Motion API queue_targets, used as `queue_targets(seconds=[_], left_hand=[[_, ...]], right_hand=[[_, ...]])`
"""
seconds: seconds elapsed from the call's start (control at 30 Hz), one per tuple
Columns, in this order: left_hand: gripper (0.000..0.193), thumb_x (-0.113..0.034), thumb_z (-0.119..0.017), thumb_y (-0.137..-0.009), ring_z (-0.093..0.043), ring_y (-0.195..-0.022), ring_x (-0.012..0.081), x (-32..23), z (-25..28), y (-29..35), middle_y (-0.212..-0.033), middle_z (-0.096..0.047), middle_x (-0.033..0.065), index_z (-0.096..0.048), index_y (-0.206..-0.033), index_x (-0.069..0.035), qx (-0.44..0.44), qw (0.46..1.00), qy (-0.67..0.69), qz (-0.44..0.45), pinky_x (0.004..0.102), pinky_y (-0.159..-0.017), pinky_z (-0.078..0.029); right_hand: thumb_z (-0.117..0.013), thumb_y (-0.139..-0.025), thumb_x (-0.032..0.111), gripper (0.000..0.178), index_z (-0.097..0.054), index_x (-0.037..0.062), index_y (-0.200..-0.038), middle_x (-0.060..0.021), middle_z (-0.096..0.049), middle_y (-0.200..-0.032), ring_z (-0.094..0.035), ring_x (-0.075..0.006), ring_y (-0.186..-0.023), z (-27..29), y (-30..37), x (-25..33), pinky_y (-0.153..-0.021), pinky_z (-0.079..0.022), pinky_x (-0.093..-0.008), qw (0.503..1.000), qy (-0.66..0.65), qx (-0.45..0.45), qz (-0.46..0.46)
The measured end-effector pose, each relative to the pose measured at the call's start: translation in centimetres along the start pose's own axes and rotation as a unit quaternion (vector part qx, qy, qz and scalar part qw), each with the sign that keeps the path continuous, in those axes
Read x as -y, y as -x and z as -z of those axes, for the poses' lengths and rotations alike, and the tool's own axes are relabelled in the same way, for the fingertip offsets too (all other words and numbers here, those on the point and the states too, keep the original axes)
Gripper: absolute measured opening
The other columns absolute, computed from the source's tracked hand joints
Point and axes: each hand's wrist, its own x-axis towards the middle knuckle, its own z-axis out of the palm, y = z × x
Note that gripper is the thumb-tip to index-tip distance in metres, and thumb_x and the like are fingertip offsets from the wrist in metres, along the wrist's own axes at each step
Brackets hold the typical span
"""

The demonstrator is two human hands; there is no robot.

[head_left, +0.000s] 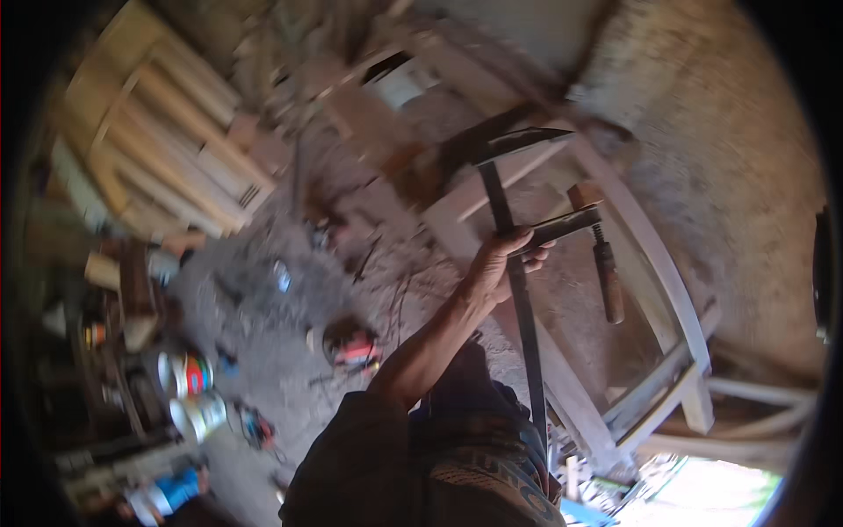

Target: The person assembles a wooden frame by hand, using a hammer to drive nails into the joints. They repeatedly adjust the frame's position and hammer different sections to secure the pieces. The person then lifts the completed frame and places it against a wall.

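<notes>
My left hand [505, 263] is wrapped around a long bar clamp [524, 321], gripping it where the sliding arm meets the dark metal bar. The thumb lies on top and the fingers curl round the far side. From the end of the sliding arm hangs a screw with a worn wooden handle [608, 283]. The clamp's fixed jaw [527, 140] points right at the top of the bar. Just beyond and beneath the clamp is a wooden frame [645, 202] with curved rails, like a piece of unfinished furniture. My right hand is out of sight.
Slatted wooden panels [167, 114] lean at the upper left. Two buckets [198, 415] stand on the dusty floor at lower left, near a corded tool [255, 428]. A red and black machine [351, 344] sits left of my arm. Rough wall [711, 132] rises at right.
</notes>
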Motion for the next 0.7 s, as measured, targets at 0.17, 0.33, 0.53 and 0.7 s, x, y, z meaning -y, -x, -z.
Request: queue_targets(seconds=[0.17, 0.33, 0.53, 0.7], left_hand=[[0.036, -0.034, -0.075, -0.093, -0.070, -0.087, 0.0208, -1.5, 4.5, 6.0, -0.105, -0.074, 0.0144, -0.069, -0.112, -0.003, -0.084, 0.980, 0.147, -0.106, 0.0335, -0.077, -0.055], [0.040, -0.046, -0.073, -0.094, -0.071, -0.076, 0.0201, -0.9, 4.8, 11.6, -0.102, -0.074, 0.0132, -0.067, -0.102, -0.008, -0.134, 0.968, 0.138, -0.159, 0.0325, -0.066, -0.055], [0.043, -0.056, -0.069, -0.093, -0.062, -0.057, 0.0115, 0.5, 7.2, 16.8, -0.088, -0.070, 0.0060, -0.061, -0.096, -0.014, -0.160, 0.957, 0.115, -0.214, 0.0277, -0.054, -0.046], [0.041, -0.053, -0.067, -0.096, -0.062, -0.066, 0.0109, -4.2, 5.9, 19.0, -0.088, -0.069, 0.0091, -0.060, -0.098, -0.012, -0.158, 0.954, 0.071, -0.243, 0.0266, -0.058, -0.048]], right_hand=[[-0.068, -0.093, 0.029, 0.026, -0.070, 0.0032, -0.089, -0.0087, -0.069, -0.071, -0.069, -0.0211, -0.064, 6.3, -4.7, 9.1, -0.057, -0.051, -0.0376, 0.998, 0.035, 0.037, -0.044], [-0.068, -0.092, 0.029, 0.026, -0.070, 0.0032, -0.088, -0.0085, -0.068, -0.070, -0.068, -0.0204, -0.064, 7.3, -7.5, 10.3, -0.057, -0.051, -0.0377, 0.993, 0.086, 0.075, -0.005], [-0.068, -0.092, 0.029, 0.027, -0.070, 0.0031, -0.088, -0.0083, -0.068, -0.069, -0.067, -0.0197, -0.064, 6.2, -9.5, 11.6, -0.057, -0.050, -0.0379, 0.984, 0.118, 0.119, 0.054], [-0.068, -0.092, 0.030, 0.027, -0.070, 0.0031, -0.087, -0.0081, -0.067, -0.069, -0.067, -0.0190, -0.064, 5.3, -10.7, 12.6, -0.056, -0.050, -0.0380, 0.980, 0.131, 0.129, 0.082]])
